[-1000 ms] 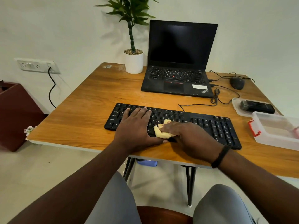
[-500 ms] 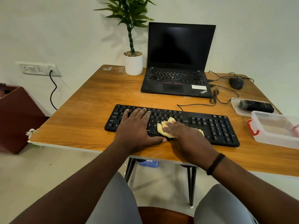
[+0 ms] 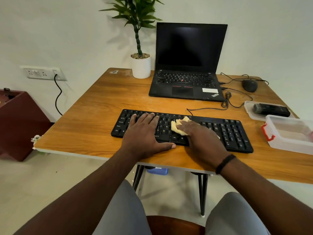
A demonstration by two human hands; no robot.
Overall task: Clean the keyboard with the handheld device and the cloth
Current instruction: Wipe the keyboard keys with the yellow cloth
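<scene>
Now keep your left hand [image 3: 144, 133] flat with fingers spread on the keyboard [image 3: 233, 133] to steady it, while your right hand [image 3: 201, 136] fingers, pressed together on the cloth [image 3: 176, 127], wipe along the key rows.

1. The clear plastic box with a red latch [image 3: 288, 134] runs off the right edge.
2. The right hand [image 3: 203, 139] hides most of the crumpled yellow cloth [image 3: 177, 127].
3. The left hand [image 3: 144, 133] covers keys of the black keyboard [image 3: 233, 133].

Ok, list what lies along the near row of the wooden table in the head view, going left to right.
Left hand flat on the black keyboard → yellow cloth → right hand pressing the cloth → clear plastic box with red latch.
</scene>
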